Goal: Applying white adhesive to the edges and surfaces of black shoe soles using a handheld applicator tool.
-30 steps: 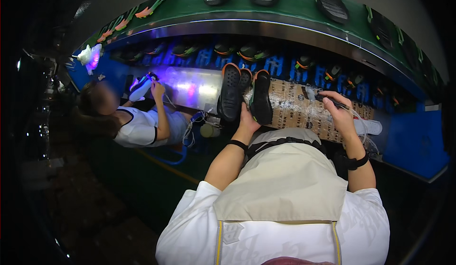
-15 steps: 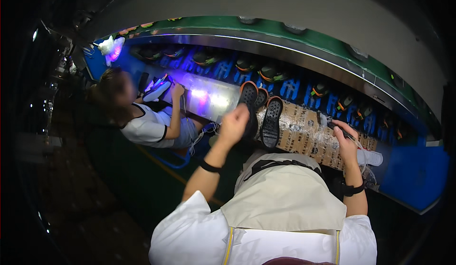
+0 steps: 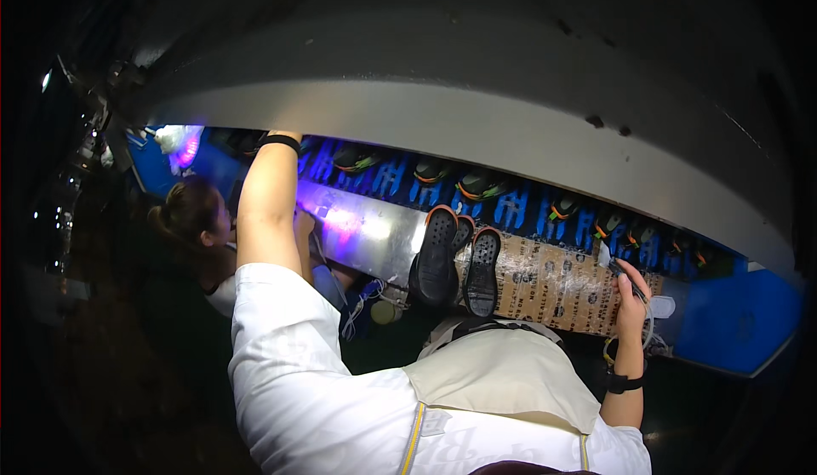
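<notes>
My left arm reaches far forward, and the hand [image 3: 288, 134] goes behind the edge of the grey overhead panel just past its black wristband. Its fingers are hidden. At the right, my right hand [image 3: 631, 305] is closed around a black-handled brush [image 3: 624, 279] with a whitish tip, and a pale tube or cord trails from it. Left of that hand, black shoe soles with orange rims lie on the bench: a front one [image 3: 482, 275], a larger one [image 3: 437, 249] and another partly hidden between them [image 3: 462, 233].
Brown printed wrapping [image 3: 545, 292] covers the bench's right part; bare metal [image 3: 374, 228] shows at left. Behind runs a row of dark shoes [image 3: 477, 184] on blue holders [image 3: 511, 207]. A grey panel [image 3: 477, 117] overhangs them. A co-worker [image 3: 191, 224] sits at the left.
My left hand has left the soles and moved forward and left, going behind the panel. My right hand still holds the brush. The view has shifted, and the panel now covers the green upper shelf.
</notes>
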A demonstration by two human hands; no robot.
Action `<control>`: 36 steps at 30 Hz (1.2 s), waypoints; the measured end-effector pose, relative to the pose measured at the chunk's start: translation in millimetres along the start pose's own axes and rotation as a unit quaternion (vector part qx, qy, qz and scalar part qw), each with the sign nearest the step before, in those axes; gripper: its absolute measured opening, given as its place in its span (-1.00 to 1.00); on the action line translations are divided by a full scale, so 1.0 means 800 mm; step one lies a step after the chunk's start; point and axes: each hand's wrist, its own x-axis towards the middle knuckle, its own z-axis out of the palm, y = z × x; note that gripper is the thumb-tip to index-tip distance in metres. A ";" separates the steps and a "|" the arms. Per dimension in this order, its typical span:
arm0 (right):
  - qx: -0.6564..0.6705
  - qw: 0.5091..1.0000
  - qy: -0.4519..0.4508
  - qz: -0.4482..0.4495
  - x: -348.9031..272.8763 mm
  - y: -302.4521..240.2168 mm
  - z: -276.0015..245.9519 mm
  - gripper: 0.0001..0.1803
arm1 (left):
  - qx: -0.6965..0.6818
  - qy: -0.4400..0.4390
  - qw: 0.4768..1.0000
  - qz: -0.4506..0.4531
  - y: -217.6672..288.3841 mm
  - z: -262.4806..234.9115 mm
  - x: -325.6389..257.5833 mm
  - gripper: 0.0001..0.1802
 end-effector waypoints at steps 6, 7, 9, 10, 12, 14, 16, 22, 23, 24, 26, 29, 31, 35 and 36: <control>0.065 0.997 0.042 -0.006 -0.020 0.019 -0.004 -0.66 | -0.025 -0.052 0.998 -0.033 -0.011 0.003 0.012 -0.52; 0.083 0.995 0.046 -0.002 -0.022 0.024 -0.005 -0.66 | -0.031 -0.053 0.997 -0.038 -0.010 0.000 0.009 -0.51; 0.143 0.989 0.047 -0.002 -0.019 0.036 -0.006 -0.67 | -0.042 -0.052 0.997 -0.050 -0.004 -0.008 0.004 -0.47; 0.155 0.987 0.050 0.007 -0.014 0.041 -0.007 -0.67 | -0.053 -0.044 0.996 -0.058 0.000 -0.012 0.000 -0.46; 0.201 0.978 0.046 0.032 -0.005 0.051 -0.010 -0.66 | -0.078 -0.028 0.994 -0.075 0.015 -0.022 -0.012 -0.42; 0.234 0.971 0.027 0.043 0.007 0.056 -0.012 -0.68 | -0.117 0.007 0.987 -0.108 0.041 -0.029 -0.025 -0.38; 0.268 0.962 0.011 0.044 0.018 0.057 -0.018 -0.69 | -0.199 0.066 0.964 -0.161 0.079 -0.033 -0.045 -0.35; 0.307 0.948 -0.057 0.055 0.028 0.041 -0.039 -0.69 | -0.502 0.375 0.737 -0.255 0.203 -0.031 -0.140 0.30; 0.317 0.944 -0.069 0.051 0.030 0.037 -0.040 -0.69 | -0.496 0.392 0.733 -0.251 0.227 -0.029 -0.163 0.22; 0.328 0.940 -0.087 0.047 0.030 0.032 -0.043 -0.69 | -0.598 0.410 0.657 -0.206 0.255 -0.027 -0.184 0.18; 0.324 0.938 -0.115 0.048 0.032 0.021 -0.044 -0.70 | -0.756 0.382 0.512 -0.148 0.314 -0.024 -0.228 -0.01; 0.320 0.933 -0.161 0.025 0.036 0.002 -0.035 -0.69 | -0.884 0.272 0.366 -0.099 0.404 -0.021 -0.291 -0.50; 0.317 0.930 -0.187 0.011 0.040 -0.013 -0.022 -0.69 | -0.911 0.208 0.342 -0.099 0.459 -0.020 -0.326 -0.71; 0.211 0.949 -0.234 -0.021 0.041 -0.046 0.008 -0.69 | -0.973 -0.019 0.176 -0.148 0.526 -0.022 -0.365 -0.54; 0.199 0.949 -0.243 -0.035 0.042 -0.054 0.018 -0.69 | -0.983 -0.033 0.159 -0.087 0.539 -0.024 -0.374 -0.52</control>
